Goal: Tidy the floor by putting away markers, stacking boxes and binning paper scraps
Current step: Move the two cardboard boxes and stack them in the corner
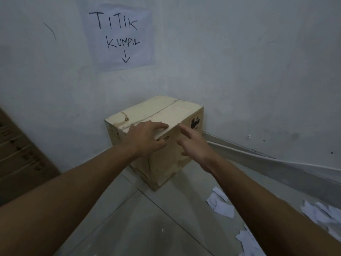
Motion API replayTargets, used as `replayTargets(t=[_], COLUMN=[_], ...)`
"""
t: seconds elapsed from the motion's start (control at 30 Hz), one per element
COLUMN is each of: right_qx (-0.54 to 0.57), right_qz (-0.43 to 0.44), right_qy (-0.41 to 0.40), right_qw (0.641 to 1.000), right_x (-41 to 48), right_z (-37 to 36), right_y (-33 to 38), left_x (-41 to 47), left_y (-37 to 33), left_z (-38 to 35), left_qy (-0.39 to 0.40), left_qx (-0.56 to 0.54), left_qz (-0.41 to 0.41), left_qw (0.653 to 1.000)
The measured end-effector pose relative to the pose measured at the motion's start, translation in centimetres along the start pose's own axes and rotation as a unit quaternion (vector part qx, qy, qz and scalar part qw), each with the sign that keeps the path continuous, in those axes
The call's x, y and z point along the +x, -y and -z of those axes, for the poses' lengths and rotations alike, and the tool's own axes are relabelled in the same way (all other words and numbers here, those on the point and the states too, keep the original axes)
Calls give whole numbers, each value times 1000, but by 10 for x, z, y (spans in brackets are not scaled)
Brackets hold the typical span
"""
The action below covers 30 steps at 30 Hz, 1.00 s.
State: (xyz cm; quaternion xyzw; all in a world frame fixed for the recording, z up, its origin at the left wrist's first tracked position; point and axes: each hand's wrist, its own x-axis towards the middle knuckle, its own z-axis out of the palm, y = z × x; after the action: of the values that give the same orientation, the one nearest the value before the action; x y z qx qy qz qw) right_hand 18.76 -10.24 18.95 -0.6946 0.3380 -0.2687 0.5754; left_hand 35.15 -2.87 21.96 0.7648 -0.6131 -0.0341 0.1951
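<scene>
Scraps of torn white paper [222, 206] lie scattered across the pale tiled floor [147, 228] at near right, some just beside the person's right forearm, more trailing off toward the frame's lower edge. Both bare forearms stretch forward and slightly inward over the tiles.

The left hand [147, 138] lies palm down at the front top edge of a closed cardboard box [162, 111], its fingers spread and nearly straight, the tips resting on the lid and gripping nothing. The right hand [194, 145] sits just beside it, held in front of the box's right-hand face with fingers loosely extended and parted; whether it touches the cardboard cannot be told.

The box stands upright on the floor, tucked into the corner where two white walls meet, one vertical edge turned toward the viewer. Its top seam, and seemingly its long axis, runs from near left back toward the corner. A dark printed mark shows on its right face.

Brown flattened cardboard [20, 154] leans at far left. Above the box, a paper sign [120, 37] on the wall reads "TITIK KUMPUL," its arrow pointing down.
</scene>
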Motion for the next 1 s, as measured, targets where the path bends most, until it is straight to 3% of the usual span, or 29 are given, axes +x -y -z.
replayTargets(t=[0.13,0.27,0.57,1.0], right_qx=[-44,-18,-4,1], right_qz=[31,23,-13,0], right_qy=[21,28,20,22], right_qw=[998,999,1000,1000], right_x=[8,18,41,50], right_z=[-18,-27,-32,-37], right_y=[-9,-9,-20,-34], left_x=[-9,-14,14,32], left_y=[23,36,38,50], left_z=[-12,-20,-31,-33], left_qy=[-68,-54,-73,-73], left_qx=[34,-41,-83,-101], left_qz=[49,142,134,107], left_qw=[996,987,985,986])
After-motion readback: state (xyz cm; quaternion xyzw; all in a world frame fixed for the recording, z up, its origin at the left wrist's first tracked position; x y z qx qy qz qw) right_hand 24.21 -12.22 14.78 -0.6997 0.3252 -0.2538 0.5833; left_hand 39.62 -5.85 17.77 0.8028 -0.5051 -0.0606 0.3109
